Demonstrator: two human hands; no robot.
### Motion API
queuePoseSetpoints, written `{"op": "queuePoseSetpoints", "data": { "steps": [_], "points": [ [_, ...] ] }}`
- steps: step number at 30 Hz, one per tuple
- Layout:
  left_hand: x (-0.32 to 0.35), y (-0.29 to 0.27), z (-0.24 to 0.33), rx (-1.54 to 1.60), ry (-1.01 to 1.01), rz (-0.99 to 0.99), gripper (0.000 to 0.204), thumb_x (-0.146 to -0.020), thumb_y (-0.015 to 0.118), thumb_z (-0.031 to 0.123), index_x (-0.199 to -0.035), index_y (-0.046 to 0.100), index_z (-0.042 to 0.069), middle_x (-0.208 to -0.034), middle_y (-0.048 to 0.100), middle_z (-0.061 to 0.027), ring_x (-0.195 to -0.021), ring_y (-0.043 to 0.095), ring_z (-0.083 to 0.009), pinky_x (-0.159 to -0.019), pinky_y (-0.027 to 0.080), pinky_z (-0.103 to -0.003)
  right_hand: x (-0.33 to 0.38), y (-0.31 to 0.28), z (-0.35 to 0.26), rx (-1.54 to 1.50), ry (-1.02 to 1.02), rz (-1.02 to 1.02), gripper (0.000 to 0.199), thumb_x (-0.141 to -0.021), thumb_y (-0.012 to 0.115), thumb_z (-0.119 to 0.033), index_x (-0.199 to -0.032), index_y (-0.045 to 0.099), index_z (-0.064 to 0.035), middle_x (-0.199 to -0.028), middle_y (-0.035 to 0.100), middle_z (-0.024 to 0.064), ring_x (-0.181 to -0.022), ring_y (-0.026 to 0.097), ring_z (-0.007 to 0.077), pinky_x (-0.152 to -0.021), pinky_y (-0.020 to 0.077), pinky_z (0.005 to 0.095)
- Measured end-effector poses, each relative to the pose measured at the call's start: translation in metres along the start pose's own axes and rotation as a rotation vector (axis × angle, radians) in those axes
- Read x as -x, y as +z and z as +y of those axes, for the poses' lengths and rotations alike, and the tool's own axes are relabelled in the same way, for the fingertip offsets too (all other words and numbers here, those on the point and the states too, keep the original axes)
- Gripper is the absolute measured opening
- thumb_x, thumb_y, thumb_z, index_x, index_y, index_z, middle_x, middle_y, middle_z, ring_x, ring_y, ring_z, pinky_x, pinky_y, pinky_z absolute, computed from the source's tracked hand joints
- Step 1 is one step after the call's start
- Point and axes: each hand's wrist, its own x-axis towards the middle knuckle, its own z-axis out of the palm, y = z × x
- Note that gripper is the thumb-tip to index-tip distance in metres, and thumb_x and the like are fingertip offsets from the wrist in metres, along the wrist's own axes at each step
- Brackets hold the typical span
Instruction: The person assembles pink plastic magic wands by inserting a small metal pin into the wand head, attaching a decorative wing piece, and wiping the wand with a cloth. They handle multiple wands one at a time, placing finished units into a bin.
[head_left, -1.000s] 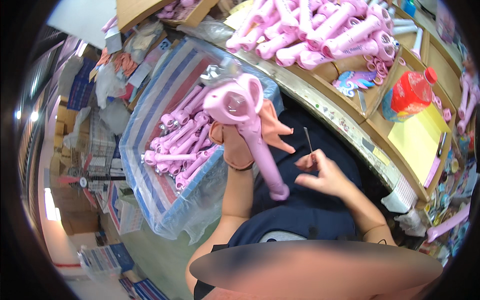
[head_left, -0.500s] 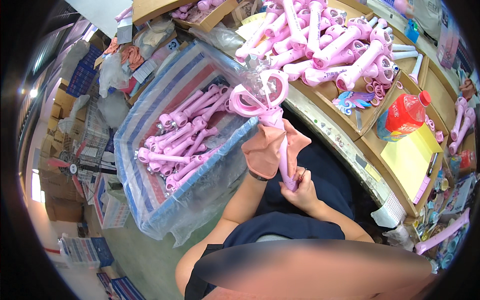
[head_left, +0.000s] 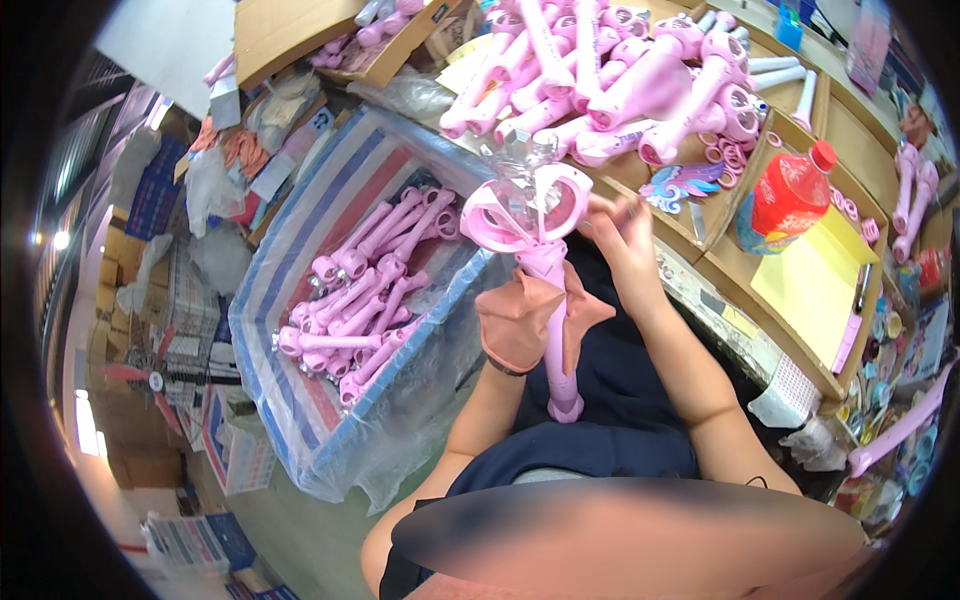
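Note:
A pink toy wand [head_left: 555, 345] stands nearly upright in front of me, with ring-shaped loops and a clear, silvery ornament at its top. My left hand [head_left: 518, 325] is closed round its handle, mostly hidden by an orange cloth [head_left: 515, 318] that wraps the grip and flares out on both sides. My right hand [head_left: 622, 245] is raised just right of the wand's head, fingers partly apart and nothing visible in them. Whether its fingertips touch the loop I cannot tell. The wand's lower end is near my dark clothing.
To the left, a striped, plastic-lined bin [head_left: 285, 250] holds several pink wands [head_left: 350, 300]. More pink wand parts [head_left: 600, 75] are heaped on the bench, near a blue-purple wing piece [head_left: 680, 188]. A red-labelled bottle [head_left: 785, 200] and yellow paper [head_left: 815, 290] lie farther right.
My right hand has let go of the wand's lower end and moved up beside its head. The left hand still holds the wand, which is now slightly more upright.

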Motion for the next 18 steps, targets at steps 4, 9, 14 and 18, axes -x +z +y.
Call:
{"op": "queuePoseSetpoints", "data": {
  "steps": [4, 9, 14, 18],
  "points": [
    [-0.007, 0.0, 0.007, -0.062, 0.151, 0.073, 0.019, -0.069, 0.062, 0.012, -0.086, 0.068, 0.01, -0.076, 0.063, -0.0128, -0.07, 0.063, -0.0319, -0.061, 0.05, -0.04, -0.03, 0.01, 0.0, 0.039, 0.134, 0.051, 0.043, -0.083, 0.074, -0.017, -0.101, 0.037, -0.0065, -0.094, 0.043, 0.0019, -0.082, 0.045, 0.0066, -0.07, 0.0399, 0.0213],
    [-0.013, -0.012, 0.01, -0.374, 0.099, 0.14, 0.007, -0.073, 0.063, 0.011, -0.076, 0.066, 0.005, -0.073, 0.062, -0.0138, -0.069, 0.064, -0.0288, -0.058, 0.05, -0.038, 0.049, 0.007, 0.035, -0.079, 0.143, 0.115, 0.054, -0.079, 0.076, -0.011, -0.106, 0.03, -0.0052, -0.102, 0.047, 0.0081, -0.091, 0.051, 0.0144, -0.082, 0.0448, 0.0278],
    [-0.053, -0.035, 0.009, 1.284, -0.359, 0.052, 0.077, -0.071, 0.052, 0.068, -0.096, 0.059, -0.005, -0.074, 0.06, -0.0255, -0.06, 0.063, -0.0342, -0.054, 0.053, -0.039, 0.142, -0.024, 0.051, 0.41, 0.364, -0.231, 0.057, -0.072, 0.082, -0.016, -0.095, 0.031, -0.0052, -0.104, 0.056, 0.0173, -0.089, 0.054, 0.0162, -0.08, 0.0464, 0.0303],
    [-0.075, -0.034, 0.019, 1.602, -0.448, 0.13, 0.08, -0.075, 0.052, 0.07, -0.093, 0.053, -0.008, -0.075, 0.06, -0.0255, -0.055, 0.061, -0.0334, -0.045, 0.055, -0.043, 0.145, -0.037, 0.051, 0.514, 0.214, -0.161, 0.054, -0.072, 0.081, -0.016, -0.092, 0.032, -0.0046, -0.093, 0.058, 0.0166, -0.078, 0.055, 0.0173, -0.07, 0.0482, 0.0306]
  ]
}}
